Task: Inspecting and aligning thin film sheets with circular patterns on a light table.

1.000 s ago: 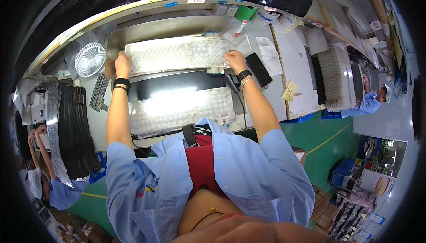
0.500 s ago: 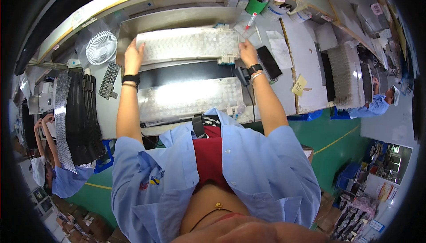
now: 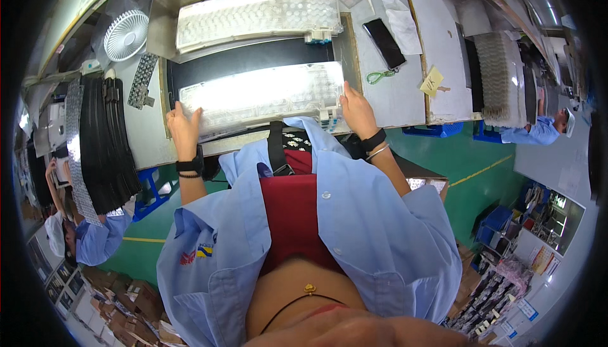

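Note:
Two long, clear plastic fixture plates with rows of key-shaped marks lie one behind the other. The near clear plate (image 3: 266,94) has my left hand (image 3: 183,130) at its left end, thumb along the near edge and fingers on the side. At its right end my right hand (image 3: 358,114) holds the edge, fingers pointing away from me. Glare hides much of this plate's surface. Behind it, the far clear plate (image 3: 253,21) rests against a metal tray wall, untouched, with white and blue connector pieces at its right corner. A dark strip (image 3: 253,57) shows between the plates.
Left of the plates are a white fan (image 3: 126,35), a perforated metal strip (image 3: 143,81) and a stack of black strips (image 3: 111,144). At right lie a phone (image 3: 384,43), a green cord (image 3: 380,77) and a yellow note (image 3: 432,81). Co-workers sit at both sides.
Both my hands have left the far plate and come toward me to the ends of the near plate. The far plate now rests unheld. The view has shifted, so the bench appears higher.

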A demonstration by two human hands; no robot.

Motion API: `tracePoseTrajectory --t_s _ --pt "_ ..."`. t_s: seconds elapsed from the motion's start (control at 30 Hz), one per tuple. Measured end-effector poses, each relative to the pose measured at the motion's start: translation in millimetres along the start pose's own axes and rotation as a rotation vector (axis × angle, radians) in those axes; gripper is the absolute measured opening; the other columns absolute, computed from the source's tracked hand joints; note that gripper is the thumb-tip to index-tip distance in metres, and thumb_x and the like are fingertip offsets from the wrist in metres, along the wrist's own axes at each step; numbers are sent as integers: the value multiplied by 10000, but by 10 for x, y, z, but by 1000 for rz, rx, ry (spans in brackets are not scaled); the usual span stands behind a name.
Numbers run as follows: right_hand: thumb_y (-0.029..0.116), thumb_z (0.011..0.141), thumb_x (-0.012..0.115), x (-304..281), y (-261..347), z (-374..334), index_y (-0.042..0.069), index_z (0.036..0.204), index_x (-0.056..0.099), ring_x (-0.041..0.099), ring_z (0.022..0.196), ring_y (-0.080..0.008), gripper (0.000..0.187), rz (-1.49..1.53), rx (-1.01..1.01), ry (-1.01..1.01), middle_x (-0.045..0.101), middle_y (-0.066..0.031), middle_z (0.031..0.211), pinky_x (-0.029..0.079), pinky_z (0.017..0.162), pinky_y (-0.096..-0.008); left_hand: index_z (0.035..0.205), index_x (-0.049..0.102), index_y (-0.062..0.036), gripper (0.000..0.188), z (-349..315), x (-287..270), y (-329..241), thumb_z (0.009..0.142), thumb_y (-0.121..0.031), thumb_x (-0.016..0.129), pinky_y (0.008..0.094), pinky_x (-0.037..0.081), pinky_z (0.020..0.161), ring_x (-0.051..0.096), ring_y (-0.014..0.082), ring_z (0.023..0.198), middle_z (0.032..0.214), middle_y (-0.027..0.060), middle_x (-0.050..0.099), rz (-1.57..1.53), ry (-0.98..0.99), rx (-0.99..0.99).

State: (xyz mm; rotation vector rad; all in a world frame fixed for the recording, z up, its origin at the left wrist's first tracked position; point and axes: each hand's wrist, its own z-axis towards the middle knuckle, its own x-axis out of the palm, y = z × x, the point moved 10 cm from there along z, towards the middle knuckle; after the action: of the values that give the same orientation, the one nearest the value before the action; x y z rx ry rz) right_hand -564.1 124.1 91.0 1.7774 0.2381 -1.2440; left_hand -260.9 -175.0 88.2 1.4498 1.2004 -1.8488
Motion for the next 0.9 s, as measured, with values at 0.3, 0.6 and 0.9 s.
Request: tracePoseTrajectory --t_s 0.3,0.6,0.9 --pt "77 829 540 26 -320 -15 -1 985 511 584 712 -113 177 589 267 -64 643 -130 818 453 626 -235 879 502 18 298 64 -84 238 782 -233 631 340 426 669 523 270 703 754 165 551 -248 -91 -105" --pt "51 852 514 -390 69 198 -46 1217 413 579 713 -78 391 838 90 8 644 -111 862 452 628 -194 837 494 -17 122 155 -731 380 857 -125 545 189 355 546 413 34 610 679 -11 522 -822 -212 -128" --pt "32 858 478 -1013 225 439 -22 1163 474 565 736 -65 310 865 -6 -66 637 -91 890 432 623 -172 928 511 -37 125 166 -1171 67 822 -44 578 167 368 527 455 27 576 681 -21 555 -1116 -235 -83"
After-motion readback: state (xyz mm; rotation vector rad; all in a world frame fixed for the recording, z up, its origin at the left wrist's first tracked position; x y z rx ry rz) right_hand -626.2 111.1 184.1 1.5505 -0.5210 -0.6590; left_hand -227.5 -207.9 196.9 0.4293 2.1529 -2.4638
